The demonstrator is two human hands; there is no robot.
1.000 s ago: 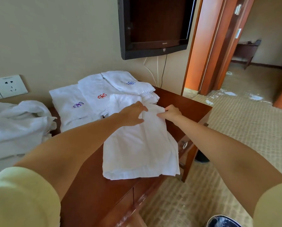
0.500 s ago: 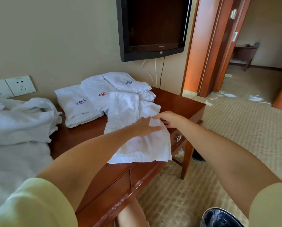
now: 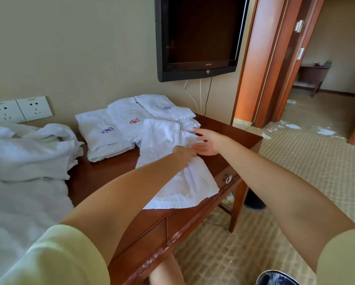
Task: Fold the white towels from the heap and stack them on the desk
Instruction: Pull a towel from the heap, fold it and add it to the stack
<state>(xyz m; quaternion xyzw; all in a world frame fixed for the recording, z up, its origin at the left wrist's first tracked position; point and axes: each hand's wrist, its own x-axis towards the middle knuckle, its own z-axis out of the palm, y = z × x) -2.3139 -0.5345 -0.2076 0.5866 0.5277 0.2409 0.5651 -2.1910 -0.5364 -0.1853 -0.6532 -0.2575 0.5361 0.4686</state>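
A white towel [image 3: 172, 182] lies partly folded on the wooden desk [image 3: 102, 177], its near corner hanging over the front edge. My left hand [image 3: 183, 154] grips a fold at the towel's right side. Just beyond it, my right hand [image 3: 207, 142] is held out with its fingers straight, against the same fold. Behind them lie three folded towels, overlapping: one with a purple emblem [image 3: 98, 138], one with a red emblem [image 3: 125, 114] and one with a blue emblem [image 3: 162, 103]. The heap of unfolded white towels [image 3: 28, 153] covers the left.
A black TV [image 3: 197, 38] hangs on the wall above the desk, cables running down behind it. Wall sockets [image 3: 18, 110] sit at left. The desk drawer has a metal knob [image 3: 228, 178]. A dark bin [image 3: 254, 200] stands under the desk. An open doorway [image 3: 320, 79] is at right.
Both hands came back from the towel's far edge to its right side, drawing cloth over so the towel lies shorter. My right hand let go and straightened its fingers.
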